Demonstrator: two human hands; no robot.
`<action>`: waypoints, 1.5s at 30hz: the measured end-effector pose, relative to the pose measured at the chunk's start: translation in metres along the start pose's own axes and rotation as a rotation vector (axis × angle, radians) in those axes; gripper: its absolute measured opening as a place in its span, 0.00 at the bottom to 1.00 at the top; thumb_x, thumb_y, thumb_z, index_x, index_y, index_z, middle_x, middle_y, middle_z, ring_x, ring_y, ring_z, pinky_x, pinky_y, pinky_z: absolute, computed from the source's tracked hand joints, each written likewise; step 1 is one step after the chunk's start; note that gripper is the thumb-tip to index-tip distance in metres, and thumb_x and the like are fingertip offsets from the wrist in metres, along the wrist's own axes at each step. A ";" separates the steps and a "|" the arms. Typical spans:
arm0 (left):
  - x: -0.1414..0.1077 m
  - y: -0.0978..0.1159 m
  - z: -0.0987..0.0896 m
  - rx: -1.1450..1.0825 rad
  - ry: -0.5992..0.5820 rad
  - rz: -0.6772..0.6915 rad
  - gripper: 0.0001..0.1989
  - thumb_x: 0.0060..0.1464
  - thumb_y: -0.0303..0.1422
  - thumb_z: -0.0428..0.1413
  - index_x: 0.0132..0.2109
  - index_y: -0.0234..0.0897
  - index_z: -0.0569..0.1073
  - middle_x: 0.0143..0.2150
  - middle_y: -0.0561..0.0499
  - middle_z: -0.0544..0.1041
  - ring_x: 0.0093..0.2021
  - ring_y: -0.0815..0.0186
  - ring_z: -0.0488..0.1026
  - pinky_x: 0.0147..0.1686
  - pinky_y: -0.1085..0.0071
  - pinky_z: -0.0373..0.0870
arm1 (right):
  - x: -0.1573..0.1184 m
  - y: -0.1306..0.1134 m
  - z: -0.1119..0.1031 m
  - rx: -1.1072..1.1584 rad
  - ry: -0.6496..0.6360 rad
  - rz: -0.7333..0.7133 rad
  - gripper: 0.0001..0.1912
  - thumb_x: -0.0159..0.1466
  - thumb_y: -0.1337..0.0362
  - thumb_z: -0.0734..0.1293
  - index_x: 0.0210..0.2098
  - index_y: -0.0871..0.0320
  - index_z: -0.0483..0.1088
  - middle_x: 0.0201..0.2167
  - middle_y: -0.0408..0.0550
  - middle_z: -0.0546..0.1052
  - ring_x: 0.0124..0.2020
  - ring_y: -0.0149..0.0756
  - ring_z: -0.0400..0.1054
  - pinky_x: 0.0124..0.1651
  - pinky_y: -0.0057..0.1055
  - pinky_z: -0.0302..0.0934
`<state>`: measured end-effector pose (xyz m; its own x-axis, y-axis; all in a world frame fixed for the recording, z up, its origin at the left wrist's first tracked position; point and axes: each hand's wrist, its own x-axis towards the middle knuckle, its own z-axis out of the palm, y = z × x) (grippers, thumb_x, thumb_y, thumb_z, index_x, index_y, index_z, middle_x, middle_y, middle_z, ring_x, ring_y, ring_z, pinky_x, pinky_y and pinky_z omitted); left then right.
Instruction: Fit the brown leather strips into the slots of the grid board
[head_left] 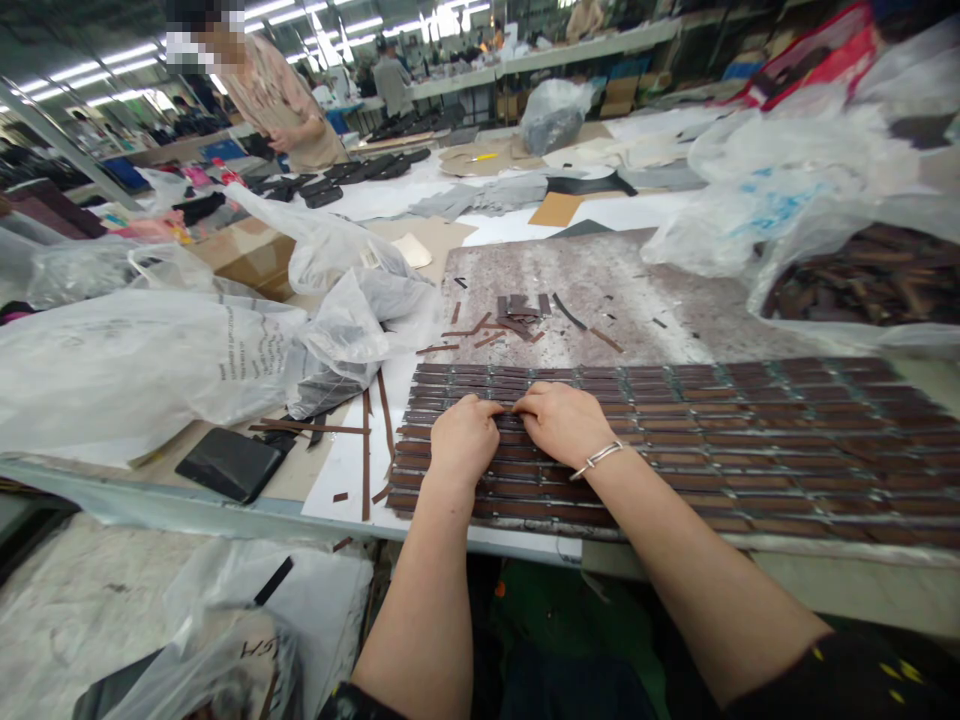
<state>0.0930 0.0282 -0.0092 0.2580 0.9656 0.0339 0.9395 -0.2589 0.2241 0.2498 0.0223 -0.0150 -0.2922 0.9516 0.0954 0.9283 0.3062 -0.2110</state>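
Two bare forearms [435,560] lay nearest my camera, reaching forward over the bench [135,492]. At the far left I saw a large white plastic bag [150,360], with a flat black case [229,464] just in front of it and a cardboard box [251,255] behind. Beyond these, a co-worker [281,95] stood farther off. Next came a few loose strips [366,455], lying beside the left end of the rows.

The left hand [466,437] rested on the rows of brown strips [750,465], its thumb and forefinger brought near those of the right hand [564,422], which wore a bracelet [598,458]. From my distant post I could not tell whether either grip was closed on a strip or merely pressing. Behind the hands, a small heap of cut pieces [521,312] lay on a stained board [600,270]. The rows ran on rightward along the board's near side; an open bag of dark scraps [862,280] sat behind them.

I judged the strips light, thin and bendable, perhaps slightly slick, and easily nudged askew. Fingertips on both long edges, near an end, seemed the best hold; a hard pinch might crease one.
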 end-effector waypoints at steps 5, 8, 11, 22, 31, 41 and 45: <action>-0.002 0.000 0.000 -0.003 0.008 -0.020 0.19 0.54 0.28 0.44 0.44 0.50 0.76 0.36 0.52 0.73 0.36 0.65 0.71 0.35 0.71 0.64 | -0.002 0.000 -0.002 0.033 0.028 0.003 0.14 0.61 0.65 0.58 0.38 0.48 0.75 0.38 0.43 0.74 0.40 0.37 0.67 0.38 0.30 0.58; -0.004 -0.002 0.000 -0.013 0.056 -0.052 0.18 0.54 0.28 0.45 0.44 0.49 0.76 0.37 0.51 0.72 0.36 0.65 0.71 0.36 0.71 0.65 | -0.005 0.004 -0.007 0.076 0.098 0.049 0.14 0.61 0.66 0.58 0.39 0.49 0.75 0.40 0.41 0.74 0.39 0.34 0.67 0.37 0.28 0.58; -0.004 -0.003 -0.001 -0.030 0.098 -0.076 0.18 0.54 0.28 0.45 0.44 0.48 0.77 0.38 0.52 0.73 0.37 0.66 0.71 0.37 0.72 0.65 | -0.006 0.010 -0.010 0.077 0.140 0.090 0.16 0.60 0.67 0.58 0.40 0.49 0.75 0.42 0.41 0.73 0.37 0.32 0.66 0.37 0.28 0.58; -0.003 -0.002 -0.001 0.040 0.018 -0.065 0.19 0.54 0.29 0.44 0.43 0.49 0.77 0.36 0.51 0.72 0.35 0.64 0.71 0.34 0.70 0.65 | -0.006 0.011 -0.007 -0.030 0.031 0.026 0.15 0.60 0.67 0.59 0.37 0.48 0.76 0.39 0.44 0.73 0.40 0.37 0.64 0.42 0.31 0.56; -0.003 0.000 -0.001 0.007 0.020 -0.039 0.19 0.56 0.29 0.44 0.48 0.52 0.74 0.38 0.50 0.71 0.37 0.65 0.71 0.36 0.71 0.65 | -0.006 0.005 -0.005 0.028 -0.007 -0.010 0.19 0.61 0.69 0.58 0.44 0.42 0.73 0.40 0.44 0.71 0.40 0.36 0.63 0.40 0.32 0.55; -0.001 0.004 -0.006 -0.007 -0.059 -0.043 0.19 0.56 0.28 0.44 0.45 0.51 0.76 0.38 0.50 0.72 0.38 0.65 0.71 0.38 0.72 0.65 | -0.001 0.001 -0.005 0.050 -0.055 0.018 0.19 0.60 0.70 0.58 0.43 0.43 0.74 0.41 0.46 0.71 0.43 0.38 0.62 0.43 0.34 0.54; -0.001 0.003 -0.004 -0.011 -0.043 -0.043 0.19 0.55 0.28 0.44 0.45 0.51 0.76 0.37 0.50 0.72 0.37 0.65 0.71 0.37 0.71 0.66 | -0.002 0.002 -0.004 0.058 -0.043 0.015 0.19 0.60 0.70 0.58 0.42 0.42 0.74 0.41 0.45 0.71 0.42 0.38 0.62 0.43 0.34 0.53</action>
<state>0.0946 0.0264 -0.0045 0.2275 0.9736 -0.0174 0.9474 -0.2171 0.2353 0.2532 0.0214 -0.0118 -0.2894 0.9559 0.0501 0.9179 0.2920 -0.2686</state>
